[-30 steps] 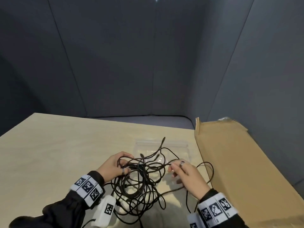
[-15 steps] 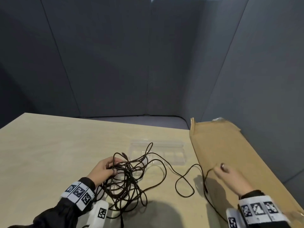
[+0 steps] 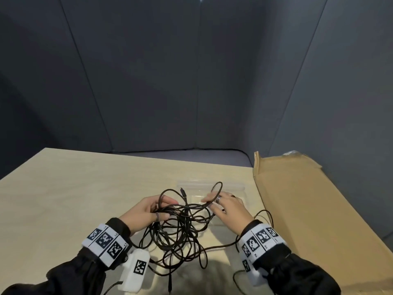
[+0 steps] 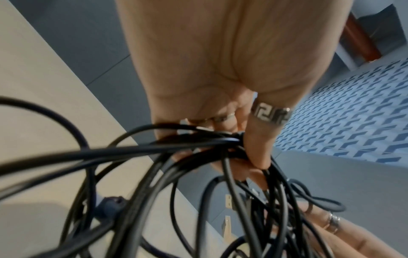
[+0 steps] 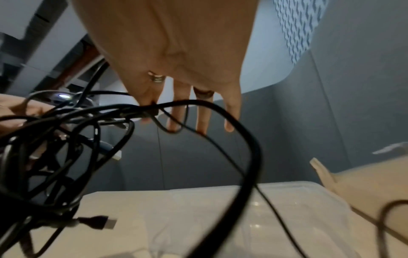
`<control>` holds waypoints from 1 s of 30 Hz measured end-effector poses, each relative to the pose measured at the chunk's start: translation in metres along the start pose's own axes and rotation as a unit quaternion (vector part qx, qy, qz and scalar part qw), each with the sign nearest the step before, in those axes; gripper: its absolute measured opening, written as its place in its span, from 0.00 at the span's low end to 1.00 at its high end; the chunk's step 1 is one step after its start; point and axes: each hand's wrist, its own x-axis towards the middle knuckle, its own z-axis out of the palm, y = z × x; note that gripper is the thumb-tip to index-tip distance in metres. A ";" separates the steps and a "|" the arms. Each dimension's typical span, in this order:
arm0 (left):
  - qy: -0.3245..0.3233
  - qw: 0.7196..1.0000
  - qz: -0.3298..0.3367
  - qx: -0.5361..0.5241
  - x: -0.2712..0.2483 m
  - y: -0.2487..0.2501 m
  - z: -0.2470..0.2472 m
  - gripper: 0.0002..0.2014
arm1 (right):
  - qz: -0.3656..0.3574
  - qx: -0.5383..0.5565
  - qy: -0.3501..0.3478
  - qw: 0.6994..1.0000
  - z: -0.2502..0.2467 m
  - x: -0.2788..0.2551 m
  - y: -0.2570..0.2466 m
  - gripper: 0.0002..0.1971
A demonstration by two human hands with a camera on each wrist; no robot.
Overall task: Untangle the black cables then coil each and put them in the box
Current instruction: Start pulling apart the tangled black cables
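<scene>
From the head view, the tangle of black cables (image 3: 180, 228) lay on the table (image 3: 63, 199) at lower centre, between both hands. The left hand (image 3: 146, 211) had its fingers curled round a bunch of strands. The right hand (image 3: 228, 207) pinched one loop at the tangle's upper right. A clear plastic box (image 3: 240, 188) sat just behind the hands, with flat cardboard (image 3: 308, 209) at the right.

In the left wrist view, the thumb (image 4: 262, 139) (wearing a patterned ring) clamped several strands against the fingers.

In the right wrist view, a strand was pinched at the fingers (image 5: 145, 97) at centre left, the other fingers straight; a plug (image 5: 99, 221) showed at lower left.
</scene>
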 end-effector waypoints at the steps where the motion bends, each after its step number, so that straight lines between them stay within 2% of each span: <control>1: 0.004 1.000 0.003 0.000 0.000 0.001 -0.001 0.16 | -0.007 -0.013 -0.014 1.000 -0.002 0.002 -0.003 0.11; 2: 0.007 1.000 0.004 -0.002 0.000 0.003 -0.001 0.15 | -0.012 -0.028 -0.020 0.999 -0.005 0.003 -0.006 0.12; 5: 0.008 1.000 0.008 0.018 -0.001 0.002 -0.001 0.11 | -0.032 -0.084 0.011 0.996 -0.017 0.002 -0.015 0.33; 6: 0.004 0.999 0.009 0.030 -0.001 0.000 -0.001 0.10 | -0.038 -0.109 0.023 0.993 -0.022 0.001 -0.019 0.37; 9: -0.003 0.998 0.002 0.056 0.001 -0.003 -0.001 0.07 | -0.032 -0.164 0.050 0.985 -0.035 -0.003 -0.031 0.39; 11: -0.002 0.998 -0.009 0.054 0.002 -0.004 0.001 0.06 | -0.019 -0.181 0.072 0.981 -0.043 -0.006 -0.038 0.38; 13: 0.007 0.999 -0.018 0.037 0.003 -0.003 0.004 0.06 | -0.014 -0.154 0.108 0.982 -0.052 -0.009 -0.042 0.31; 16: 0.024 0.999 -0.027 0.025 0.004 -0.005 0.001 0.07 | 0.018 -0.014 0.153 0.988 -0.076 -0.012 -0.037 0.12; 18: 0.041 0.998 -0.037 0.038 0.003 -0.012 -0.004 0.07 | 0.038 0.060 0.185 0.980 -0.094 -0.014 -0.030 0.12; 20: 0.045 0.996 -0.046 0.062 0.002 -0.020 -0.008 0.08 | 0.049 0.154 0.245 0.956 -0.109 -0.018 -0.021 0.11; 23: 0.061 0.995 -0.072 0.033 0.001 -0.032 -0.014 0.09 | 0.072 0.277 0.321 0.903 -0.122 -0.025 -0.009 0.12; 26: 0.093 0.988 -0.109 0.054 -0.001 -0.044 -0.021 0.12 | 0.095 0.437 0.436 0.781 -0.145 -0.034 0.008 0.15; 27: 0.103 0.985 -0.113 0.074 -0.003 -0.051 -0.024 0.13 | 0.097 0.457 0.461 0.755 -0.154 -0.038 0.014 0.15; 28: 0.113 0.983 -0.115 0.086 -0.005 -0.056 -0.026 0.13 | 0.100 0.452 0.469 0.752 -0.161 -0.042 0.020 0.15; 29: 0.118 0.981 -0.118 0.096 -0.006 -0.062 -0.028 0.14 | 0.106 0.424 0.461 0.772 -0.164 -0.045 0.024 0.15; 30: 0.117 0.980 -0.121 0.109 -0.007 -0.064 -0.027 0.15 | 0.109 0.385 0.439 0.804 -0.161 -0.046 0.025 0.15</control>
